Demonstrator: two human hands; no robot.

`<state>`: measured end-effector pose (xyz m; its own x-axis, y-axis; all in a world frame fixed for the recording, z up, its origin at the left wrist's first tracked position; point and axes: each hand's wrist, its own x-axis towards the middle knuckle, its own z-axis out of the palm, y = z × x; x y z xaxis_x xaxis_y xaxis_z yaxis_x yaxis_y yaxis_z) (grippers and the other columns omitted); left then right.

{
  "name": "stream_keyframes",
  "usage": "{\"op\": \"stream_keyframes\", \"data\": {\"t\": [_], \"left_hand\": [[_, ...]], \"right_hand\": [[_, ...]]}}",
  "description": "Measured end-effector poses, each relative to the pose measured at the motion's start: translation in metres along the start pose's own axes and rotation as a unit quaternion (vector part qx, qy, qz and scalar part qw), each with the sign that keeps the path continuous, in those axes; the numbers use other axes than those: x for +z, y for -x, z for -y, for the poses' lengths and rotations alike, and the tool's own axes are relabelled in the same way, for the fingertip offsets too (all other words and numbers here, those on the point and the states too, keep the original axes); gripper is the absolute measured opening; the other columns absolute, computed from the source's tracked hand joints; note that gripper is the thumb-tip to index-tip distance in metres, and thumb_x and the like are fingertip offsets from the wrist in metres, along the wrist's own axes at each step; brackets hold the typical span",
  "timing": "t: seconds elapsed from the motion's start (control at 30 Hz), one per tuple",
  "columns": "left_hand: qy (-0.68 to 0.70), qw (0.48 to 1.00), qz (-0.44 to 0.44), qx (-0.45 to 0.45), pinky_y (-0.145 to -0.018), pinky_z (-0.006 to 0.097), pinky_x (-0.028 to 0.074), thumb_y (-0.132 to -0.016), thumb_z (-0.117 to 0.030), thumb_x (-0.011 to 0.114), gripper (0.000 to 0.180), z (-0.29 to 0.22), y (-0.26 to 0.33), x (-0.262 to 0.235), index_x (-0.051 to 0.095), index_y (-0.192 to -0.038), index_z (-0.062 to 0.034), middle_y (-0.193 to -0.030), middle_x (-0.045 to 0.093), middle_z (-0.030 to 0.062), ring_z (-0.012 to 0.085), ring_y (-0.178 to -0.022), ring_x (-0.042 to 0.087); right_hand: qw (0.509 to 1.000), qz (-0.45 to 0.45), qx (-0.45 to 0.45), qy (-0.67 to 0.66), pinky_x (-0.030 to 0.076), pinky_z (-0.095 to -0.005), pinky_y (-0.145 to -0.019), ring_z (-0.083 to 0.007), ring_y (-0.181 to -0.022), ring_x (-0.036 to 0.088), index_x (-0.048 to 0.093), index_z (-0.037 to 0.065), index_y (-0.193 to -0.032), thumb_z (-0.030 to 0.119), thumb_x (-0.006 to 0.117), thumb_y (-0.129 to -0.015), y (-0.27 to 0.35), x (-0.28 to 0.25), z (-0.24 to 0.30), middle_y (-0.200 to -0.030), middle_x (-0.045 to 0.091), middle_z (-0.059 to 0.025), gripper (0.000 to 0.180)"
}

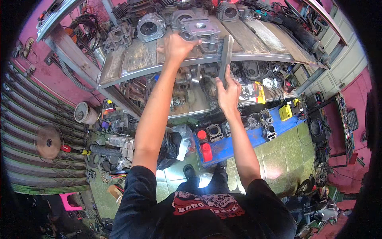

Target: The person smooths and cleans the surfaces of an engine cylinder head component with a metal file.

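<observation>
Engine part [202,28] and brush [227,51] are held.
The part is gripped by left fingers [193,42], the brush by right fingers [228,72].

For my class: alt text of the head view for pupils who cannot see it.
A person's left hand grips a grey metal engine part on a wooden-plank shelf while the right hand holds a long grey brush, bristles facing the part. Below, two red plastic containers and grey metal castings stand on a blue table.

Grey engine part [202,27], grey brush [227,51], blue bench [222,149], red bottle [206,153], green tiled floor [287,154]
</observation>
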<state>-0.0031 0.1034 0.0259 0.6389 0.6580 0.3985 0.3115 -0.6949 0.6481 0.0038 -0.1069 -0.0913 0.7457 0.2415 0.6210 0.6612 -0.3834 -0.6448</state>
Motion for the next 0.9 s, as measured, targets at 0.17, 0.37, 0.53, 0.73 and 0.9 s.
{"op": "stream_keyframes", "data": {"t": [0.17,0.37,0.53,0.73,0.9], "left_hand": [[0.028,0.998,-0.018,0.047,-0.106,0.068,0.037,-0.059,-0.046,0.094,0.073,0.024,-0.023,0.010,0.073,-0.112,-0.0011,-0.112,0.075,0.0187,0.0371,-0.116,0.067],[0.013,0.992,0.026,0.123,-0.090,0.042,0.055,-0.057,-0.037,0.095,0.073,0.020,-0.038,0.002,0.072,-0.114,0.0027,-0.103,0.076,0.0219,0.0354,-0.099,0.073],[0.014,0.991,0.052,0.119,-0.092,0.043,0.055,-0.058,-0.039,0.095,0.073,0.022,-0.040,0.003,0.071,-0.111,0.0036,-0.103,0.075,0.0245,0.0372,-0.102,0.072],[-0.002,0.993,0.015,0.119,-0.094,0.041,0.054,-0.060,-0.044,0.095,0.078,0.025,-0.044,0.013,0.069,-0.113,0.0064,-0.106,0.074,0.0268,0.0393,-0.107,0.070],[-0.020,0.997,0.011,0.067,-0.106,0.059,0.044,-0.059,-0.055,0.090,0.085,0.021,-0.041,0.010,0.070,-0.116,0.0051,-0.111,0.073,0.0265,0.0390,-0.114,0.068]], "right_hand": [[1.000,-0.007,-0.021,0.008,0.052,-0.0427,-0.082,-0.0371,-0.076,0.067,0.050,0.000,-0.147,0.023,0.067,-0.090,0.004,0.005,0.006,-0.085,0.070,-0.0264,0.064],[1.000,0.018,0.015,-0.004,0.044,-0.0430,-0.097,-0.0369,-0.086,0.068,0.048,0.002,-0.149,0.026,0.068,-0.090,-0.009,0.007,0.001,-0.091,0.073,-0.0241,0.067],[0.998,0.031,0.048,-0.019,0.038,-0.0442,-0.107,-0.0385,-0.098,0.066,0.049,0.003,-0.150,0.030,0.068,-0.091,-0.016,0.014,0.003,-0.098,0.073,-0.0267,0.068],[0.996,0.032,0.085,-0.026,0.039,-0.0454,-0.106,-0.0429,-0.100,0.064,0.050,0.006,-0.150,0.031,0.068,-0.090,-0.029,0.022,0.009,-0.098,0.072,-0.0290,0.067],[0.994,0.043,0.101,-0.021,0.039,-0.0458,-0.106,-0.0434,-0.101,0.063,0.049,0.007,-0.151,0.032,0.067,-0.091,-0.027,0.025,0.006,-0.099,0.071,-0.0307,0.068]]}}
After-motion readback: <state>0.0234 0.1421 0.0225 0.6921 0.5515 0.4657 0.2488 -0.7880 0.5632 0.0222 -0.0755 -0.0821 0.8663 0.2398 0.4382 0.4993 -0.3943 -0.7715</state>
